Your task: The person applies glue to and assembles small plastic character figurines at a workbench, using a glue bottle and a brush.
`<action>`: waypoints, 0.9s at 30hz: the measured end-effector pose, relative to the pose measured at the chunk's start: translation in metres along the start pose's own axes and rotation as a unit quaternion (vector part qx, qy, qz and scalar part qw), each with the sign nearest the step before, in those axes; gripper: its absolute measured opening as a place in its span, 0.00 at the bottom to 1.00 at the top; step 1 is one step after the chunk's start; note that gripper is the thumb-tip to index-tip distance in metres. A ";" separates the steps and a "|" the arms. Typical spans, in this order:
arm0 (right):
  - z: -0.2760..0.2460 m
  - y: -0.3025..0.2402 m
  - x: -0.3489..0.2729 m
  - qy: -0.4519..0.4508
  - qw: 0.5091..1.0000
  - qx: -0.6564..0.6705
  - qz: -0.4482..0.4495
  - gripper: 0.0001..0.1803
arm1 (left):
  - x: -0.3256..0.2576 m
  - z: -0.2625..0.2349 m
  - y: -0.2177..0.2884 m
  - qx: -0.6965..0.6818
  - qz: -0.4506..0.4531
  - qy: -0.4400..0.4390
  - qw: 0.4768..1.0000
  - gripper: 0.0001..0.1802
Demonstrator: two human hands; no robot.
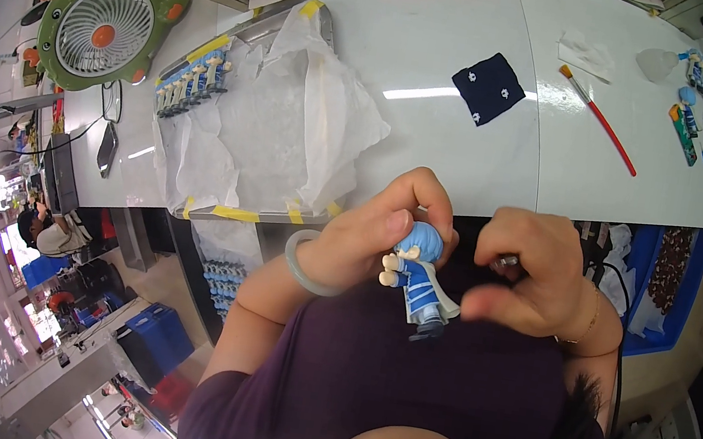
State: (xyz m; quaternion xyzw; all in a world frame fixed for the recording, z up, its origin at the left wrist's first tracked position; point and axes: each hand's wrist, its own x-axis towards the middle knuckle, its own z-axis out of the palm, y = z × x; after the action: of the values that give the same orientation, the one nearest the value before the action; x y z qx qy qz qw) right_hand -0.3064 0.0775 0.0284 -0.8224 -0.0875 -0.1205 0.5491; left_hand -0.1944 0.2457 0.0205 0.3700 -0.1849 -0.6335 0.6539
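Fan [106,27]: one green desk fan with orange knobs stands at the far left of the bench [450,43]; you are well clear of it.
Tray of figures [194,76]: one short row of small blue-and-cream figures lies beside the white plastic sheet [295,111]; they are too small to count exactly.
Left hand [367,235]: closed around the figurine, thumb across its head, fingers curled behind. You wear one pale green bangle [306,260] on this wrist.
Figurine [421,275]: one, blue-haired with a blue striped outfit, held in front of your chest, off the bench, between your two hands.
Grip advice: keep your left thumb steady on the head and brace both wrists against your body so the figure does not twist as you work on it.
Right hand [533,279]: curled almost shut; something small and shiny sits at the fingertips, but I cannot tell what it is.
Dark cloth [488,87]: one navy square on the bench.
Brush [597,118]: one, red-handled, lying diagonally.
Far right figures [700,108]: roughly four or five small pieces near the bench edge.
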 end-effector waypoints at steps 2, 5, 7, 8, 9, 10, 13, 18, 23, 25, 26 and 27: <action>-0.001 0.002 -0.003 -0.016 0.994 0.111 0.001 0.24 | 0.001 0.002 -0.006 -0.004 0.025 0.005 1.000 0.21; 0.007 0.002 -0.009 0.016 0.993 0.116 0.019 0.24 | 0.004 0.002 -0.012 -0.011 0.054 0.014 0.998 0.20; 0.009 0.003 -0.008 0.027 0.992 0.124 0.010 0.24 | 0.005 0.000 -0.014 -0.014 0.058 0.020 0.998 0.20; 0.010 0.002 -0.008 0.029 0.993 0.113 0.005 0.23 | 0.006 -0.002 -0.014 -0.006 0.061 0.019 0.998 0.20; 0.010 0.002 -0.008 0.031 0.994 0.101 -0.001 0.22 | 0.007 -0.003 -0.015 0.001 0.064 0.019 0.998 0.20; 0.011 0.002 -0.009 0.031 0.994 0.102 -0.001 0.22 | 0.007 -0.004 -0.015 0.001 0.064 0.020 0.998 0.20; 0.013 0.006 -0.011 0.032 0.997 0.070 -0.028 0.21 | 0.007 -0.005 -0.015 -0.024 0.012 0.009 1.000 0.21; 0.015 0.007 -0.010 0.027 0.995 0.073 -0.059 0.26 | 0.007 -0.009 -0.017 0.032 0.004 -0.016 0.999 0.22; 0.016 0.004 -0.009 0.038 0.996 0.080 -0.031 0.22 | 0.009 -0.004 -0.018 0.024 0.017 0.001 1.000 0.22; 0.016 0.004 -0.008 0.041 0.995 0.086 -0.035 0.22 | 0.009 -0.003 -0.018 0.028 0.021 0.009 0.999 0.22; 0.016 0.004 -0.007 0.036 0.995 0.086 -0.029 0.22 | 0.009 -0.003 -0.019 0.030 0.021 0.020 0.999 0.22; 0.015 0.004 -0.006 0.030 0.996 0.086 -0.025 0.22 | 0.009 -0.003 -0.019 0.033 0.021 0.030 0.999 0.22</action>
State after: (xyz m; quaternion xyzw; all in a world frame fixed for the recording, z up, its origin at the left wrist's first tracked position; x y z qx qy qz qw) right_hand -0.3095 0.0901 0.0179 -0.7658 -0.1015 -0.1507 0.6168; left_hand -0.2043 0.2390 0.0030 0.4066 -0.1937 -0.6017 0.6596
